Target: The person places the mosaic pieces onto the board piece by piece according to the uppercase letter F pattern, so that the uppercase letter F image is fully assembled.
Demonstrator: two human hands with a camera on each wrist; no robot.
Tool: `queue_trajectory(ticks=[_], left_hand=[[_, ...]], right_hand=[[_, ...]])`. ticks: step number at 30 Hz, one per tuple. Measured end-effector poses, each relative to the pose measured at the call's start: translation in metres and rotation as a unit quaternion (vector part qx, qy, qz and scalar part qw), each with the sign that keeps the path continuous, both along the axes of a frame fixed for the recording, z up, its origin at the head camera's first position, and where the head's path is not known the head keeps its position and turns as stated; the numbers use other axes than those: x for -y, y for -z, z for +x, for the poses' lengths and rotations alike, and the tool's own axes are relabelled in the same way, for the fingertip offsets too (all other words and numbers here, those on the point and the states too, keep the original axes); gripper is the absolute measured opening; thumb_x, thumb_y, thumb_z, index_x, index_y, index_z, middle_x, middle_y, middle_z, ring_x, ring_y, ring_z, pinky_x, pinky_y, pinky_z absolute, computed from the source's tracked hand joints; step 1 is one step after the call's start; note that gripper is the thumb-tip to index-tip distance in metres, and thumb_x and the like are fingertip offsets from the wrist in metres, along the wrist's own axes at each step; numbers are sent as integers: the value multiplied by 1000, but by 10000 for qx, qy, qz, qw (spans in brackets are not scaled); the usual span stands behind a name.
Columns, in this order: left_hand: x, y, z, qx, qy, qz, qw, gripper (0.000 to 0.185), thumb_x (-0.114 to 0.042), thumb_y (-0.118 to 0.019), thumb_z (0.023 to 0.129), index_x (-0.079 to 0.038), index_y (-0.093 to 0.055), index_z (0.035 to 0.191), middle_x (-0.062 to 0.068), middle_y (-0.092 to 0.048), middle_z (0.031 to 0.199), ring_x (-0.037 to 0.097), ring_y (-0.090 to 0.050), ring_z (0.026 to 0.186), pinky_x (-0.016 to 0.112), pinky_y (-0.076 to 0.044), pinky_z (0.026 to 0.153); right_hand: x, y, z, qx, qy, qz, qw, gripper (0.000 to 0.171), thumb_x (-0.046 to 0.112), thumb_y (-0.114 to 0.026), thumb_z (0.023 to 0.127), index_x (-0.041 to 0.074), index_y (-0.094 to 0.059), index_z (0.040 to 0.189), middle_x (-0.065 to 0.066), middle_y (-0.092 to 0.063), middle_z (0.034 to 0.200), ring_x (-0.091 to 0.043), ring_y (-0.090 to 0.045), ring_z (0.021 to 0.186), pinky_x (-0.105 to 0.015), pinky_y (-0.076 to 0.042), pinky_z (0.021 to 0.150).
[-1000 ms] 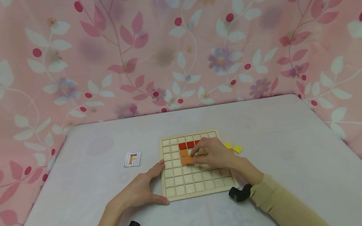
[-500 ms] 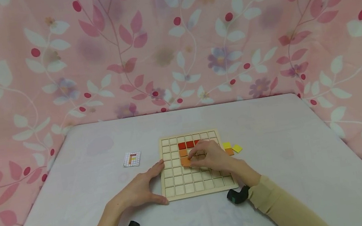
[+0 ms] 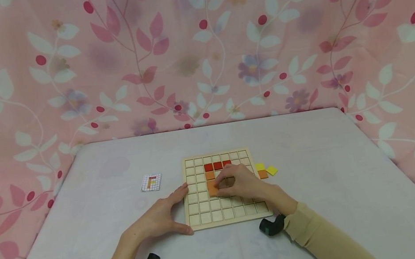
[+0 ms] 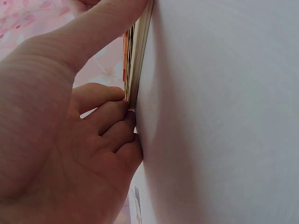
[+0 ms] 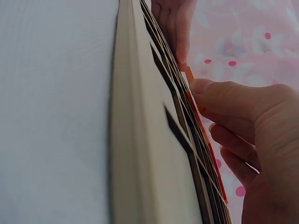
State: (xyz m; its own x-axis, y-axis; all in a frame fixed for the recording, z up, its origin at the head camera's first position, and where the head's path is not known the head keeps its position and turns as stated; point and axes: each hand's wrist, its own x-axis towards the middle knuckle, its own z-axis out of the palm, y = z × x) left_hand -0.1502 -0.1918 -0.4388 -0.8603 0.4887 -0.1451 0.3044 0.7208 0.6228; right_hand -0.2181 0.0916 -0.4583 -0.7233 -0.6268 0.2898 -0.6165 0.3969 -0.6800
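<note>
Pink floral cloth [image 3: 195, 46] hangs behind and to both sides of a pale tabletop [image 3: 319, 175]. At its middle lies a square wooden grid board [image 3: 225, 209], its cells in straight rows running left to right and near to far.

Both hands frame the board. The left hand [image 3: 160, 219] lies flat with fingers spread, thumb along the near left corner and fingertips pressed against the left edge; the left wrist view shows the fingertips [image 4: 122, 116] touching the board's side. The right hand [image 3: 241, 182] reaches over the board from the near right, and its curled fingers pinch an orange tile [image 3: 213, 188], which sits over a cell in the left-middle part of the grid. In the right wrist view the tile [image 5: 189, 79] is tilted, one edge raised above the grid.

Directly behind it, on the far side, sits another orange tile [image 3: 210, 175], and beyond that a row of red tiles [image 3: 218, 165]. The right hand is plainly the nearer one; nothing stands between tile and cell.

Loose yellow and orange tiles [image 3: 266, 171] lie just right of the board, and a small pattern card [image 3: 152, 182] lies to its left.
</note>
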Motion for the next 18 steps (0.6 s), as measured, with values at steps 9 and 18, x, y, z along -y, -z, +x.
queue_trajectory(ticks=[9,18], left_hand=[[-1,-1,0,40,-49,-20,10000,112,-54,-83,57,-20,-28,149,-9,-19,156,16,-20,142,45,-25,112],[-1,-1,1,23,-23,6,10000,112,-54,-83,57,-19,-28,149,-8,-19,156,16,-20,141,45,-25,112]], right_hand=[[1,2,1,-84,-194,-107,9997,21,26,-81,73,21,-73,92,13,-68,90,-8,-58,89,-30,-48,80],[3,2,2,-259,-258,-36,9993,19,26,-80,74,22,-72,90,14,-67,89,-6,-57,90,-28,-48,80]])
